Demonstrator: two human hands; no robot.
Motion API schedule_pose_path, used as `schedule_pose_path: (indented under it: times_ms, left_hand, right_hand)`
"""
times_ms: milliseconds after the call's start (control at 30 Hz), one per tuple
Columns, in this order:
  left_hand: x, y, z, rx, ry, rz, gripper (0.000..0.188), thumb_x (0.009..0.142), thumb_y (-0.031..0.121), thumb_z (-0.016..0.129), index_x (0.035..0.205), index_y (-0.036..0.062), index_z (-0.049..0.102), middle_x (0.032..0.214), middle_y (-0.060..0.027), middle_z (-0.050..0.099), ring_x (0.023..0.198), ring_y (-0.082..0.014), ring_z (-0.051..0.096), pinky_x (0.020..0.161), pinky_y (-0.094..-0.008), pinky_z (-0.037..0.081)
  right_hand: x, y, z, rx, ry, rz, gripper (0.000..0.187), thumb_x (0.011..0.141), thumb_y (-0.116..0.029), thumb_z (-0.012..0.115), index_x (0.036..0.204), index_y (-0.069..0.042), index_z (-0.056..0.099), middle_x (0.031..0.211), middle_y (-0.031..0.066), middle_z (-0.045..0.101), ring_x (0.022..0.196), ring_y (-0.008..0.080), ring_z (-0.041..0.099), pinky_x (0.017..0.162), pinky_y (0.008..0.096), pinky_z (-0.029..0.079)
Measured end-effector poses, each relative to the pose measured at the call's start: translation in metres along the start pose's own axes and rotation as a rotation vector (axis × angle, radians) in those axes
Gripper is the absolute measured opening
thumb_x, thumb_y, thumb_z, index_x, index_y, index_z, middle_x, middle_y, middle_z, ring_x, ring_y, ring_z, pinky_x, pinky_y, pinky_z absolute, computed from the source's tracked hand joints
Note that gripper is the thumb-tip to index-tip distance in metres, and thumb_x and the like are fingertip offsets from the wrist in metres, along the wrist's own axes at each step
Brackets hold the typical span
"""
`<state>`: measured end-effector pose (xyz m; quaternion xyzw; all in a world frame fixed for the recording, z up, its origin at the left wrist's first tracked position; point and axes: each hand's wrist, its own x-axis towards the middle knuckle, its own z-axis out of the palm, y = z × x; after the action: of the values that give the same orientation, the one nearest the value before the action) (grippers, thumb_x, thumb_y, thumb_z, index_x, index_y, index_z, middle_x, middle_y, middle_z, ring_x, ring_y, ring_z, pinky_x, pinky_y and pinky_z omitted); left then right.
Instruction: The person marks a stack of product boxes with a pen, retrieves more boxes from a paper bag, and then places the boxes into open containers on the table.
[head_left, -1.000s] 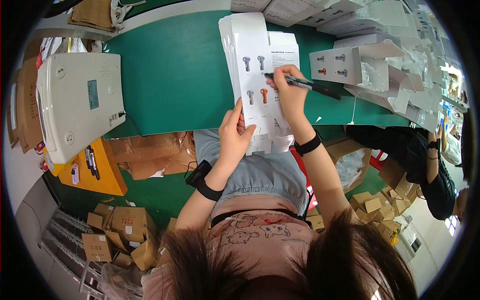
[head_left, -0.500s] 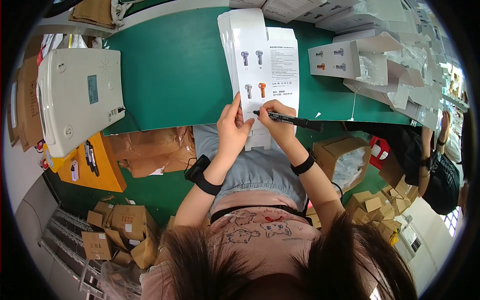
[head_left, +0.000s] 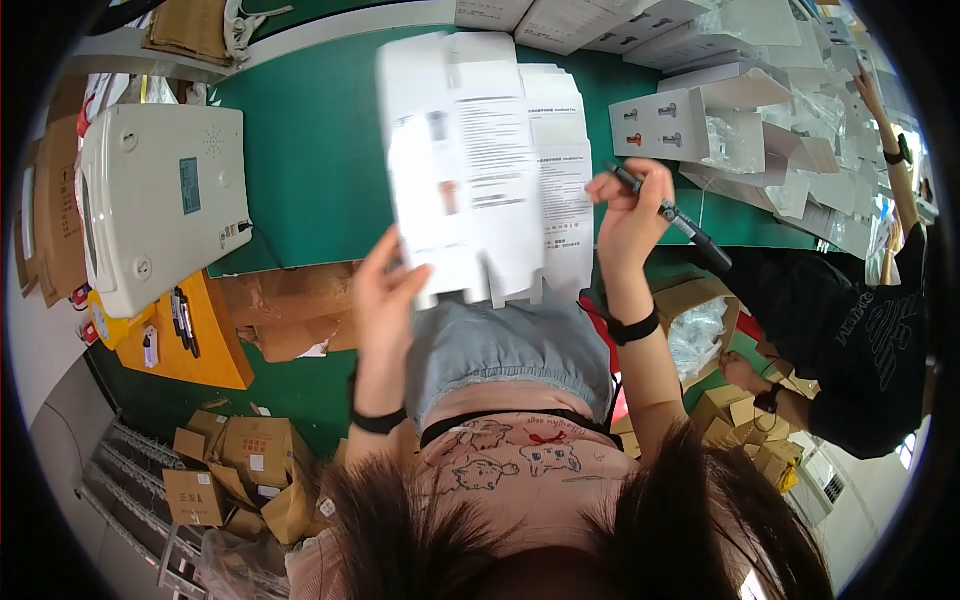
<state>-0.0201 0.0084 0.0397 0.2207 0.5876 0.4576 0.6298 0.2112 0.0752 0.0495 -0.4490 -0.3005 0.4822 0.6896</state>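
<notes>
1. Green counter [head_left: 320, 150] runs across the top of my view. I'm sitting at its near edge, my lap below it.
2. White machine [head_left: 160, 215] with a small screen sits on the left end of the counter, not in use, well apart from my hands.
3. Right end of the counter: a pile of white boxes [head_left: 740, 110], some open, some flat. Another person's arm [head_left: 895, 160] reaches in at the far right edge; not mine.
4. Floor at lower left: brown cartons [head_left: 240, 470], loose heap.
5. Flat white box blank [head_left: 455, 160], unfolded, printed side toward me. It is lifted off the counter and tilted, above my lap, overlapping a printed sheet [head_left: 560, 180] just behind it.
6. Left hand [head_left: 385, 300]: fingers closed on the blank's lower left corner, thumb on the front. It carries the blank alone.
7. Right hand [head_left: 630, 215]: fingers wrapped shut around a black pen [head_left: 670, 215], tip end up-left and the long end sticking out lower right. The hand is just beside the sheet's right edge; I can't tell whether it touches the paper.
8. Progress, my read: the blank is picked up and under inspection, pen ready. It is not folded into a box yet, and I see no fresh mark on it. Folding and setting it with the right-hand pile look like what's left.
</notes>
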Motion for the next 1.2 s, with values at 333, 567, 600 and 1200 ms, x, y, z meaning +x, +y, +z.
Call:
schedule_pose_path:
  times_ms: [333, 567, 600, 1200]
  left_hand:
    - [0.004, 0.005, 0.000, 1.126, 0.298, 0.607, 0.048, 0.070, 0.011, 0.065, 0.111, -0.0019, 0.045, 0.096, -0.0137, 0.048, 0.083, -0.0267, 0.050, 0.073, -0.0320, 0.041]
    - [0.017, -0.045, 0.053, 1.078, -0.013, 0.459, 0.051, 0.068, 0.022, 0.068, 0.103, -0.0048, 0.043, 0.087, -0.0181, 0.049, 0.081, -0.0322, 0.049, 0.068, -0.0371, 0.041]
    - [0.019, -0.046, 0.052, 1.054, -0.003, 0.476, 0.050, 0.068, 0.021, 0.068, 0.103, -0.0045, 0.042, 0.086, -0.0183, 0.049, 0.079, -0.0329, 0.050, 0.067, -0.0375, 0.042]
    - [0.027, -0.043, 0.047, 0.880, -0.045, 0.229, 0.029, 0.068, 0.009, 0.068, 0.087, -0.0004, 0.048, 0.068, -0.0108, 0.052, 0.057, -0.0169, 0.051, 0.051, -0.0283, 0.042]
  right_hand:
    - [0.032, 0.033, 0.020, -0.621, -0.277, 0.155, 0.007, 0.083, -0.006, 0.049, 0.079, 0.001, 0.049, 0.065, 0.0077, 0.057, 0.057, 0.0100, 0.054, 0.056, 0.0183, 0.042]
    - [0.008, 0.030, 0.009, -0.552, -0.068, 0.268, 0.004, 0.081, -0.003, 0.051, 0.082, 0.001, 0.051, 0.068, 0.0057, 0.058, 0.061, 0.0088, 0.054, 0.058, 0.0164, 0.041]
    - [0.004, 0.033, 0.007, -0.499, -0.058, 0.276, 0.004, 0.080, -0.003, 0.053, 0.081, 0.001, 0.051, 0.068, 0.0050, 0.058, 0.061, 0.0087, 0.054, 0.058, 0.0169, 0.042]
    - [0.020, 0.062, 0.012, -0.649, -0.159, 0.223, 0.007, 0.079, -0.005, 0.055, 0.074, -0.001, 0.051, 0.061, 0.0040, 0.059, 0.053, 0.0053, 0.053, 0.050, 0.0171, 0.040]
